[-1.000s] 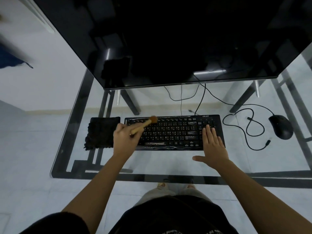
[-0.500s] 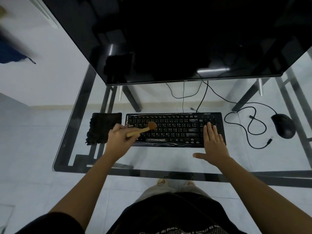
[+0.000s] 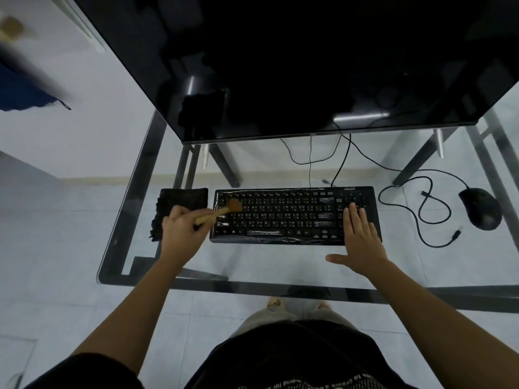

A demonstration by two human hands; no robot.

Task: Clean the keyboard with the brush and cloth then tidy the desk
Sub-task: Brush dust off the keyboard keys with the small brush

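Observation:
A black keyboard [image 3: 286, 214] lies on the glass desk [image 3: 252, 265] below the monitor. My left hand [image 3: 181, 233] grips the wooden handle of a small brush [image 3: 222, 210], whose brown bristles rest on the keys at the keyboard's upper left corner. My right hand [image 3: 359, 240] lies flat with straight fingers on the keyboard's right end, over the number pad, thumb spread toward me. A black cloth [image 3: 179, 203] sits just left of the keyboard, partly hidden behind my left hand.
A large dark monitor [image 3: 309, 66] overhangs the back of the desk. A black mouse [image 3: 481, 207] lies at the right with a looped cable [image 3: 421, 211] and a loose plug beside the keyboard. The desk's front edge [image 3: 280, 289] runs just before my body.
The brush has swept leftward across the keys, from left of centre to the keyboard's upper left corner, and my left hand moved left with it. My right hand has stayed on the right end.

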